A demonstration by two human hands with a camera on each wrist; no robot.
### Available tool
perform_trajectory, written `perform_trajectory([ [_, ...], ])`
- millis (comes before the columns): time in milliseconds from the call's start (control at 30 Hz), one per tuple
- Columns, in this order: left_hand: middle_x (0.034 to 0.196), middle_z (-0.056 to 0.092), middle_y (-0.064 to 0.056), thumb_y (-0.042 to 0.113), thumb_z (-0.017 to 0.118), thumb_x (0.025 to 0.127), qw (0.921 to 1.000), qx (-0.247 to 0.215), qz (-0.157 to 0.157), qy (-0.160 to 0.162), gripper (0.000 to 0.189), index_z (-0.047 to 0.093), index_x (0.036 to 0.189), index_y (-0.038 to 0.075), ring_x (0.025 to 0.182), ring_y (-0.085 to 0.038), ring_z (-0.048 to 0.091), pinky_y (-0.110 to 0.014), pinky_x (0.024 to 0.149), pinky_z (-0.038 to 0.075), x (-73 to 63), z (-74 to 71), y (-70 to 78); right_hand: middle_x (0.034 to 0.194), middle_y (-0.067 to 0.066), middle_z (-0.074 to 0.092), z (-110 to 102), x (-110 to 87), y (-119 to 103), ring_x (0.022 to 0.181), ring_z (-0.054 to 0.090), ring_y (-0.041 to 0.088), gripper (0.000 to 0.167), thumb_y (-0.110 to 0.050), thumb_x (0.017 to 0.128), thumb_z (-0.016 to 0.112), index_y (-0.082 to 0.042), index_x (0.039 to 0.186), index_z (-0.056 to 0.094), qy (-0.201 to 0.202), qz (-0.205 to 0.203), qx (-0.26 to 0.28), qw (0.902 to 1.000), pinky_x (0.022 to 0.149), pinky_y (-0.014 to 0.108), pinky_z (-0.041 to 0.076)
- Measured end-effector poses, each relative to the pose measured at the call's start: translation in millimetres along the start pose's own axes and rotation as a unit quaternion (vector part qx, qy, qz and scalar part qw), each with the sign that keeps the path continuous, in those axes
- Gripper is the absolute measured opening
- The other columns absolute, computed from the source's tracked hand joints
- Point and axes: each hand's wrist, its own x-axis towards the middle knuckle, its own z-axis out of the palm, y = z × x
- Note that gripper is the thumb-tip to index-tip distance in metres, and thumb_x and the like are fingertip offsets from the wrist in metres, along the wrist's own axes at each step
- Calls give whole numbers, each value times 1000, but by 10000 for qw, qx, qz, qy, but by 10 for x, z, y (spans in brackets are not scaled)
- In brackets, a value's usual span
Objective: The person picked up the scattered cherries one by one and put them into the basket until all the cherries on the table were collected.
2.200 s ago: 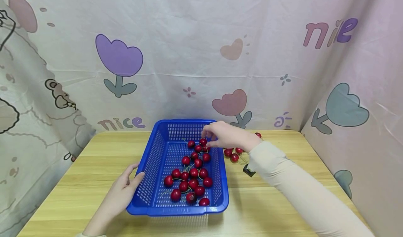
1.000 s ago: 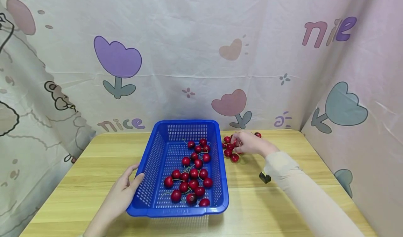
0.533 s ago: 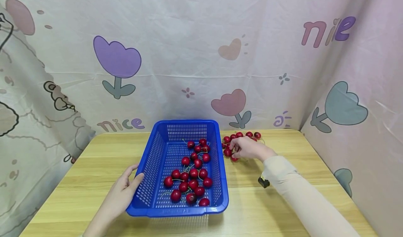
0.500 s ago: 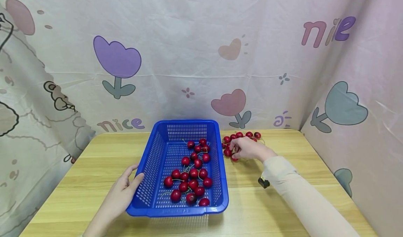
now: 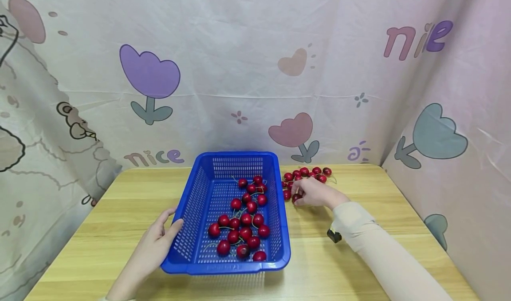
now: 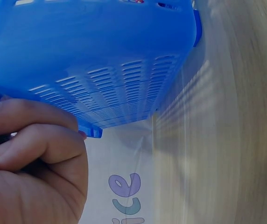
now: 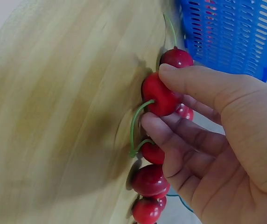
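A blue plastic basket (image 5: 223,269) with perforated walls stands mid-table, tilted toward the camera, and holds several red cherries (image 5: 245,234) with green stems. My left hand (image 5: 153,243) grips its left rim; in the left wrist view the fingers (image 6: 45,144) are curled beside the blue wall. To the right of the basket, my right hand (image 5: 313,192) is at the near side of a pile of loose cherries (image 5: 304,171). Its thumb and forefinger pinch one cherry (image 7: 158,91) with a curved green stem, low over the wood in the right wrist view.
The wooden table (image 5: 131,194) meets a patterned cloth backdrop (image 5: 223,70) at its back edge and sides. A small black object (image 5: 334,235) is beneath the right sleeve, apparently worn at the wrist. The basket's right wall stands between the pile and the cherries inside.
My right hand has moved from above the basket to the pile on the right, then slightly nearer, and now pinches a cherry at its front. The left hand and basket stay in place.
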Motion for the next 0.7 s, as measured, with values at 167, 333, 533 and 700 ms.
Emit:
perform_trajectory([
  [167,99,75,-15,45,47,116,10000,24,8,6,63,30,167,13,79,-23,77,-35,62,65,0,-3,9,86,1,70,-6,-12,7,78,60,11,22,-11,90,87,-6,108,74,17,-7,-42,10000,73,26,54],
  [333,99,74,-15,45,47,116,10000,26,-36,8,62,30,167,13,79,-23,76,-35,62,66,-1,-4,18,88,2,69,-67,-16,8,79,59,12,22,-11,91,86,-7,109,74,85,19,-86,9999,73,27,53],
  [533,100,74,-15,45,47,116,10000,62,-73,11,62,31,167,13,80,-23,76,-35,63,65,-4,-3,24,95,4,70,-231,-14,-37,86,60,16,25,-12,92,85,-6,114,74,187,6,-124,9997,81,33,55],
  [700,99,74,-15,44,47,116,10000,62,-73,16,61,31,166,13,79,-23,76,-35,62,65,-13,-3,36,93,5,70,-378,10,-84,85,60,17,24,-13,92,84,-6,113,74,255,-72,-253,9993,81,34,54],
])
